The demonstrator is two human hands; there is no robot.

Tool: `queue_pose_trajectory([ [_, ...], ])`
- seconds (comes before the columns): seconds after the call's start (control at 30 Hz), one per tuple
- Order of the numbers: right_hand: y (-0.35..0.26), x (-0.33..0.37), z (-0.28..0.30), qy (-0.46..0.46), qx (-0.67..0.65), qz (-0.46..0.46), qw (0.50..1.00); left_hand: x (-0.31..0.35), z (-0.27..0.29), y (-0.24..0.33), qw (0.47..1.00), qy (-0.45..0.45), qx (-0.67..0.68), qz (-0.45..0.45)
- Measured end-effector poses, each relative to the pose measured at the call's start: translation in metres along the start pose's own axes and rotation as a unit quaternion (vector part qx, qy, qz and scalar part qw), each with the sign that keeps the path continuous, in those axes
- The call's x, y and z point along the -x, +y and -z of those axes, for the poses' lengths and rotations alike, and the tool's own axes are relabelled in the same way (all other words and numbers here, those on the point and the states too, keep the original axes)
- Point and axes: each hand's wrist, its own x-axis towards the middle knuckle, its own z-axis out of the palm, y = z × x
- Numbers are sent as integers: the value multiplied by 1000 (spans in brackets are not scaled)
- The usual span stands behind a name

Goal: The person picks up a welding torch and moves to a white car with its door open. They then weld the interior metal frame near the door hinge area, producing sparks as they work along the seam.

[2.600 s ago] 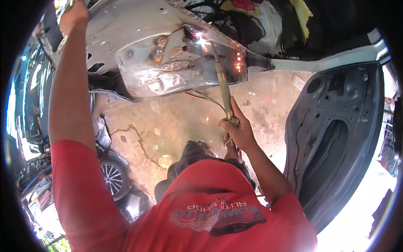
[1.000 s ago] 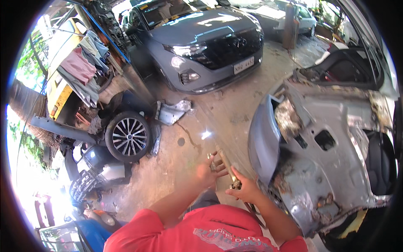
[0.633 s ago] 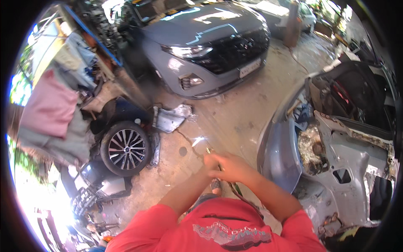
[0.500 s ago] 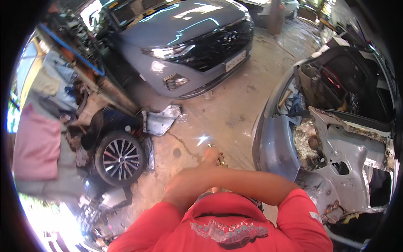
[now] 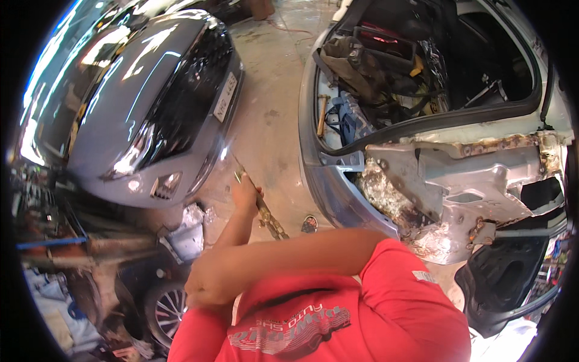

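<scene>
My left hand (image 5: 244, 194) is closed around a long brass-coloured torch (image 5: 270, 222), whose thin nozzle points away from me. A small bright spot shows beyond its tip, in front of the grey car's bumper. My right forearm crosses over my chest to the left. At its end my right hand (image 5: 210, 283) lies curled against my left arm near the red sleeve; its fingertips are hidden, so what it grips cannot be made out.
A grey car (image 5: 151, 114) stands at the front left. To the right is a car body (image 5: 325, 175) with bare, rusty sheet metal (image 5: 446, 199) and bags in its rear opening. A wheel (image 5: 169, 311) and a crumpled metal panel (image 5: 186, 232) are at the lower left.
My view has turned right, so the cars sit further left in it. The torch's bright glow looks smaller. My right hand has moved back along my left arm toward the sleeve.
</scene>
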Motion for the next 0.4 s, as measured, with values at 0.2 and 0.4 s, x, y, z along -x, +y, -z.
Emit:
queue_pose_trajectory([
  [0.2, 23, 41, 71, 279, 103, 68, 952, -27, -124, 109, 978, -171, -6, -118],
  [0.4, 40, 163, 165, 570, 78, -104, 812, -50, -164, 180, 931, -350, 36, -96],
])
